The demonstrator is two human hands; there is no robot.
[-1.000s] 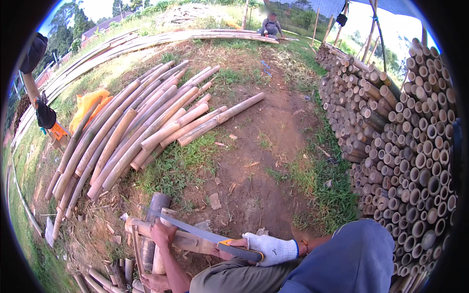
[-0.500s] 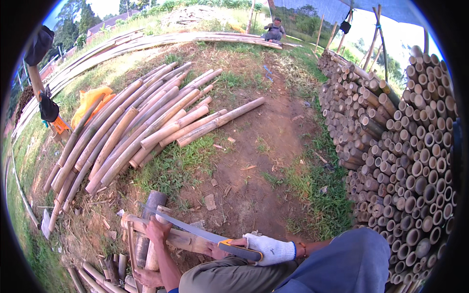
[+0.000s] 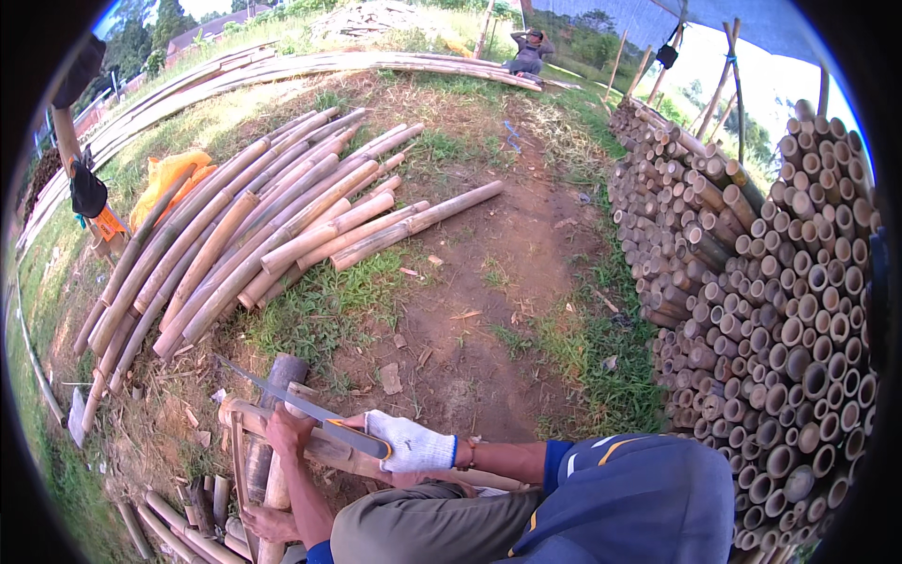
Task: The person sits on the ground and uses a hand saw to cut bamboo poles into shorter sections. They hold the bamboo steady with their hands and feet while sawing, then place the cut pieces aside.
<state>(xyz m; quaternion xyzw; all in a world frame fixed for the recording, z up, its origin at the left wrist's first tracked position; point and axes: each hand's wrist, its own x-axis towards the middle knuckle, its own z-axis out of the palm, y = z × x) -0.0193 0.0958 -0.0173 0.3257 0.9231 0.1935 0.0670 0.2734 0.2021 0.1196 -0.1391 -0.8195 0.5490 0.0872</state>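
My right hand [image 3: 413, 442], in a white knitted glove, is closed around the black and yellow handle of a hand saw [image 3: 272, 387]. Its long thin blade points to the far left and passes over a pale bamboo pole [image 3: 277, 493], close to my left hand. My bare left hand [image 3: 289, 430] is wrapped around that pole. The pole rests against a crosswise bamboo piece [image 3: 343, 458], beside a thicker dark bamboo log [image 3: 285, 374]. Whether the blade's teeth touch the pole cannot be made out. What looks like a bare foot [image 3: 271, 523] is against the pole's lower part.
Cut bamboo poles [image 3: 254, 221] lie in a heap ahead on the left. A tall stack of bamboo lengths [image 3: 752, 357] stands on the right. Short offcuts [image 3: 178, 531] lie at lower left. An orange bag [image 3: 169, 183] lies behind the heap. A person [image 3: 529, 52] sits far off.
My gloved right hand has moved left with the saw, carrying the blade farther across the pole. My left hand keeps its grip. The distant person has raised both arms to the head.
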